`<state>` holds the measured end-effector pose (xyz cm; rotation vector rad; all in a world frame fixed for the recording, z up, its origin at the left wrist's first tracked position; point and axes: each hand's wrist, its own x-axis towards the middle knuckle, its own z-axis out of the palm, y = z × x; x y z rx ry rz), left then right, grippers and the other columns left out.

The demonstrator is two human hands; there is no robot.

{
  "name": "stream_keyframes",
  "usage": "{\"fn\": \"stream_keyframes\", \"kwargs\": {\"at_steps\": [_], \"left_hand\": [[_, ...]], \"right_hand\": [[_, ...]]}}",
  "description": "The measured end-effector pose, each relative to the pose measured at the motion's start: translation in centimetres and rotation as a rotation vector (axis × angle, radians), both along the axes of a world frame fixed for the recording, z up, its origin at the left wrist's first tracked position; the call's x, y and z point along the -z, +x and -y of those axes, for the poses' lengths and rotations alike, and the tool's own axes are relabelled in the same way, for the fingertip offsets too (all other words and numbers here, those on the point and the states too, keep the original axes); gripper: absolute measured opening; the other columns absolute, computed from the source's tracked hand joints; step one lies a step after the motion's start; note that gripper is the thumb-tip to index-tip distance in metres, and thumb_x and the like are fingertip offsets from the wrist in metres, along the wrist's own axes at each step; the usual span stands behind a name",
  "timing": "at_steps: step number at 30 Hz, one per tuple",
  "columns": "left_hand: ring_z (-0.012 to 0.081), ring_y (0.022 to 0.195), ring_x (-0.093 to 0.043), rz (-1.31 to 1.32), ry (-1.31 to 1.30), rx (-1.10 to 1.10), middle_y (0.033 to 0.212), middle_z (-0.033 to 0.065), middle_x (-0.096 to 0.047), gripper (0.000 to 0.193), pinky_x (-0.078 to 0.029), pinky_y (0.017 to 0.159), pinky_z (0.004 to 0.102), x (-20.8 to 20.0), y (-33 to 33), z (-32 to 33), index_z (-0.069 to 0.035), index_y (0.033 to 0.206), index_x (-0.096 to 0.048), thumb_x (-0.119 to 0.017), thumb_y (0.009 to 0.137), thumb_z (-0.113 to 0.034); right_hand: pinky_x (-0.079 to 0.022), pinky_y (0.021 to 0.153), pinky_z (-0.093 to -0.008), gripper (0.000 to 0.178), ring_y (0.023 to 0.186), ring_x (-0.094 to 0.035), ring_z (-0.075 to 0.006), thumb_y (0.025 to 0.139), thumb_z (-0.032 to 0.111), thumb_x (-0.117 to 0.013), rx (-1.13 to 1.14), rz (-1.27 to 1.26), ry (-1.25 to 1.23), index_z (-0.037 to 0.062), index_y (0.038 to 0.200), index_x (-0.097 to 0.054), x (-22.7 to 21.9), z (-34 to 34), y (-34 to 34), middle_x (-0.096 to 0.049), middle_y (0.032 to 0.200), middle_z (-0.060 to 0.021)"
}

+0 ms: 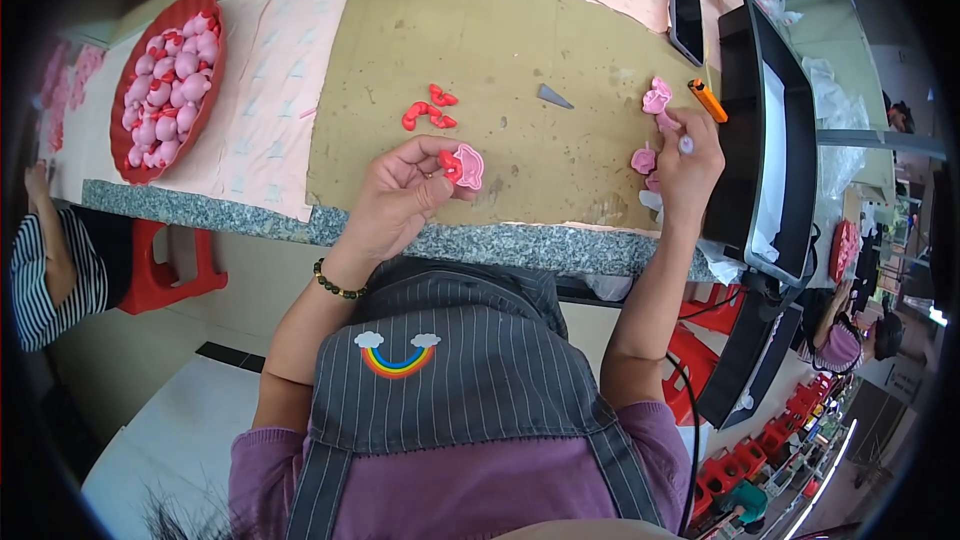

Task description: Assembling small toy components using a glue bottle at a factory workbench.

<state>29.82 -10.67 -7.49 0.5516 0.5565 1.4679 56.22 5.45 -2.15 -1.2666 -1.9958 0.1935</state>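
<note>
Your left hand (400, 195) pinches a pink piece (468, 166) with a red part. Your right hand (688, 162) is closed; what it grips is hidden.

The flat figure (468, 166) pinched in the left hand (400, 202) was pink, with a red piece (449, 165) against it. Loose pieces (428, 108) on the brown cardboard mat (500, 50) were red — the figures (652, 130) by the right hand (690, 165) pink. The basket (210, 90) was red, filled with pink figures (165, 90). The tool (707, 99) was orange, the counter edge (200, 208) speckled grey. The apron (460, 380) was grey with thin white stripes and a rainbow patch (397, 353) — the shirt (450, 495) purple.
</note>
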Motion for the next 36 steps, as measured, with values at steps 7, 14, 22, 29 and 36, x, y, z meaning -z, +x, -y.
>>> {"fn": "stream_keyframes", "kwargs": {"at_steps": [7,14,22,29,36], "left_hand": [[0.0166,0.093,-0.059,-0.002,-0.017,-0.002,0.105,0.0113,-0.059,0.035,-0.05,0.083,0.0332,0.1,-0.2,0.3,0.003,0.116,-0.049,-0.06,0.083,-0.002],[0.0212,0.097,-0.059,0.002,-0.031,-0.02,0.107,0.0139,-0.058,0.034,-0.049,0.087,0.0354,-1.2,0.3,0.1,0.004,0.115,-0.049,-0.058,0.082,0.003],[0.0211,0.099,-0.059,0.154,-0.073,-0.049,0.107,0.0146,-0.057,0.03,-0.05,0.088,0.0339,-1.3,1.6,0.2,0.005,0.114,-0.049,-0.055,0.084,0.005],[0.0235,0.106,-0.055,0.1,-0.079,-0.031,0.112,0.0141,-0.056,0.03,-0.045,0.095,0.0419,-0.5,1.2,0.6,0.004,0.116,-0.049,-0.053,0.087,-0.001],[0.0271,0.109,-0.054,0.246,-0.116,0.011,0.113,0.0154,-0.056,0.028,-0.046,0.094,0.0414,-1.0,1.1,0.5,0.004,0.115,-0.05,-0.051,0.088,-0.003]], "right_hand": [[-0.046,0.077,-0.0331,0.027,0.086,-0.058,-0.0295,0.07,-0.008,-0.057,-0.117,0.439,0.075,0.0037,0.093,-0.064,0.7,-2.6,-0.8,-0.061,0.089,-0.0106],[-0.046,0.062,-0.0226,0.028,0.071,-0.06,-0.0113,0.08,0.005,-0.063,-0.307,-0.504,-0.642,-0.0051,0.105,-0.056,0.5,4.3,-4.8,-0.063,0.084,-0.0076],[-0.045,0.067,-0.0221,0.025,0.071,-0.057,-0.0119,0.077,-0.002,-0.064,-0.379,-0.337,-0.539,-0.0044,0.102,-0.059,1.6,9.8,-8.3,-0.062,0.083,-0.0066],[-0.044,0.067,-0.0223,0.026,0.071,-0.056,-0.0117,0.07,-0.007,-0.066,-0.409,-0.301,-0.386,-0.0039,0.095,-0.061,1.4,10.4,-9.3,-0.06,0.087,-0.009],[-0.045,0.068,-0.0236,0.026,0.074,-0.056,-0.0119,0.069,-0.009,-0.065,-0.404,-0.334,-0.317,-0.0043,0.095,-0.061,1.9,10.9,-9.4,-0.061,0.089,-0.0094]]}}
